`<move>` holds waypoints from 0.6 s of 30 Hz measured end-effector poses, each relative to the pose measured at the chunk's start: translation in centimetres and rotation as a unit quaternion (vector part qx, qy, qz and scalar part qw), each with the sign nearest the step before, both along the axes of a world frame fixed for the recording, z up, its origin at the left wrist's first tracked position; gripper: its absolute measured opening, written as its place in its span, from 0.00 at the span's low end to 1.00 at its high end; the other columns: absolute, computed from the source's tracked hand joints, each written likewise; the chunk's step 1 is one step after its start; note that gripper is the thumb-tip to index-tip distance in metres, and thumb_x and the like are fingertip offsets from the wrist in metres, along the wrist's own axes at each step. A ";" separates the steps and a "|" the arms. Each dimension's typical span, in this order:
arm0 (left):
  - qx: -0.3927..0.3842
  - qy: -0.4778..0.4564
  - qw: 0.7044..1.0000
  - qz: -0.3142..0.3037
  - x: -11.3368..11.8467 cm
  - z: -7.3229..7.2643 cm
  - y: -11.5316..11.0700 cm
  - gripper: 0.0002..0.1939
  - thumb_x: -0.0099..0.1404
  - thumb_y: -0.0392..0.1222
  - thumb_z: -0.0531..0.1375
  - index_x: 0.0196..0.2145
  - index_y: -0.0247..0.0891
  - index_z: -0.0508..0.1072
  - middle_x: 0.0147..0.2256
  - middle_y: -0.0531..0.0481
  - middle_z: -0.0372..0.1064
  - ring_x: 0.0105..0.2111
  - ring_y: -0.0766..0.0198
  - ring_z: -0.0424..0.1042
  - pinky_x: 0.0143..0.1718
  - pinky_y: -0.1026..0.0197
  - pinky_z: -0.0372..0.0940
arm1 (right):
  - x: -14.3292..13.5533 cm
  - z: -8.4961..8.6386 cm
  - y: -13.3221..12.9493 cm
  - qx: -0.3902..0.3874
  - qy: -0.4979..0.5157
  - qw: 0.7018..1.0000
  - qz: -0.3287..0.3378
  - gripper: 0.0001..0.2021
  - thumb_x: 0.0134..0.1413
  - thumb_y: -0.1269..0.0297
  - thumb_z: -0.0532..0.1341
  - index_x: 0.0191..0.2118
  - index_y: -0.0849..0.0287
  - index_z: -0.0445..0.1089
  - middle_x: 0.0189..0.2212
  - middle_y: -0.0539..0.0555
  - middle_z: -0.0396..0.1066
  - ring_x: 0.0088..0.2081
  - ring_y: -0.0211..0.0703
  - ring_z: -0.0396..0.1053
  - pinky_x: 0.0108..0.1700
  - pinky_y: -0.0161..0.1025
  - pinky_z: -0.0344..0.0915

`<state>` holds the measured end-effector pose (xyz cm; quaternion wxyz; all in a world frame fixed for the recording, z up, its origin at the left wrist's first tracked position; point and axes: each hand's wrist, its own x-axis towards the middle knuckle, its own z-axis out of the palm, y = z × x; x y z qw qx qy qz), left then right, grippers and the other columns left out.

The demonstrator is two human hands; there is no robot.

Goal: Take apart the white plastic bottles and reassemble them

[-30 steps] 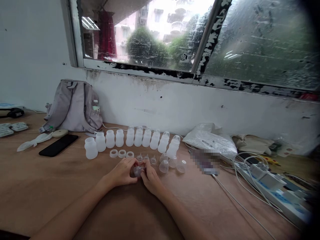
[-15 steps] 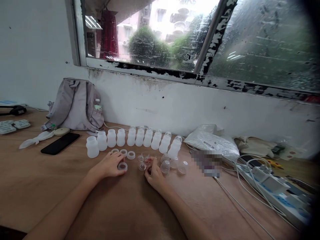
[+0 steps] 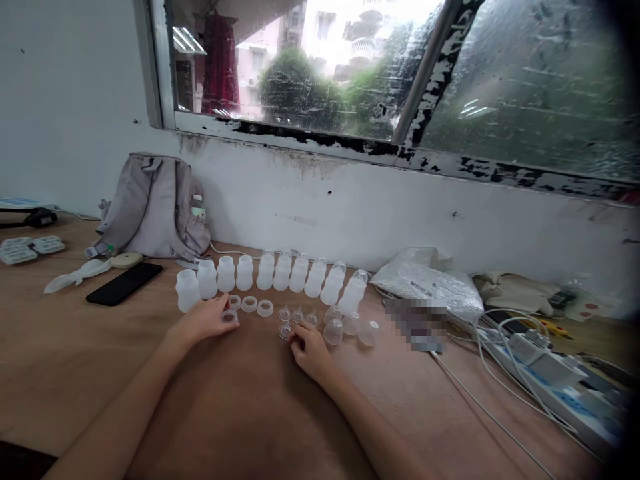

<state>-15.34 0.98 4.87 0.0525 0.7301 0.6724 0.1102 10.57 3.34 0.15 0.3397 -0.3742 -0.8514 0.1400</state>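
Note:
My left hand has its thumb and fingers round a clear plastic bottle collar ring, at the table surface. Behind it, several similar rings lie in a row. With fingers curled, my right hand rests beside a clear bottle nipple; whether anything is inside the fingers is hidden. More nipples stand just beyond it. Clear domed caps sit to its right. Along the back, frosted baby bottles form a curved row; those on the left are uncovered, while capped bottles stand on the right.
Left on the brown table are a black phone and a grey backpack. A plastic-wrapped package, a blurred-out object with a cable, and a power strip lie to the right. A wall and window stand behind.
My left hand has shifted left with the ring, toward the leftmost bottles. My right hand has drawn back slightly, uncovering nipples behind its fingers. The view has tilted a little.

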 end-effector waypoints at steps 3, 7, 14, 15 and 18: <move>0.003 -0.013 1.000 0.012 0.0 -0.2 0.0 0.20 0.51 0.58 0.51 0.35 0.40 0.61 0.38 0.47 0.67 0.33 0.53 0.68 0.29 0.57 0.58 | 0.0 0.0 0.0 -0.004 0.003 1.000 0.002 0.14 0.35 0.83 0.49 0.26 0.58 0.64 0.27 0.52 0.64 0.32 0.41 0.61 0.35 0.36 0.59; 0.015 -0.021 1.000 0.009 -0.2 -0.4 0.1 0.20 0.52 0.56 0.51 0.38 0.40 0.61 0.43 0.46 0.64 0.36 0.55 0.68 0.30 0.58 0.59 | 0.1 -0.2 0.2 -0.005 0.015 1.000 0.011 0.18 0.35 0.84 0.48 0.32 0.58 0.66 0.31 0.53 0.65 0.36 0.42 0.62 0.39 0.38 0.59; 0.103 -0.024 0.994 -0.039 1.0 0.5 -0.3 0.15 0.56 0.50 0.51 0.39 0.41 0.62 0.39 0.49 0.63 0.35 0.59 0.66 0.31 0.61 0.60 | 0.1 -0.7 0.3 0.001 0.019 1.000 0.007 0.19 0.37 0.84 0.49 0.34 0.58 0.67 0.33 0.54 0.64 0.37 0.43 0.62 0.41 0.40 0.60; 0.135 -0.035 0.989 -0.049 1.5 0.6 -0.3 0.14 0.57 0.49 0.50 0.38 0.41 0.63 0.39 0.49 0.63 0.35 0.60 0.66 0.32 0.61 0.60 | 0.2 -0.7 0.3 0.002 0.022 1.000 0.008 0.20 0.37 0.85 0.49 0.34 0.58 0.67 0.33 0.54 0.64 0.37 0.43 0.62 0.41 0.40 0.60; 0.225 -0.046 0.971 -0.072 3.4 1.3 0.3 0.11 0.60 0.45 0.48 0.39 0.40 0.63 0.38 0.48 0.64 0.38 0.60 0.64 0.39 0.60 0.58 | 0.2 -0.8 0.3 0.003 0.034 0.999 0.011 0.23 0.36 0.86 0.47 0.36 0.57 0.67 0.34 0.54 0.63 0.38 0.43 0.62 0.41 0.40 0.61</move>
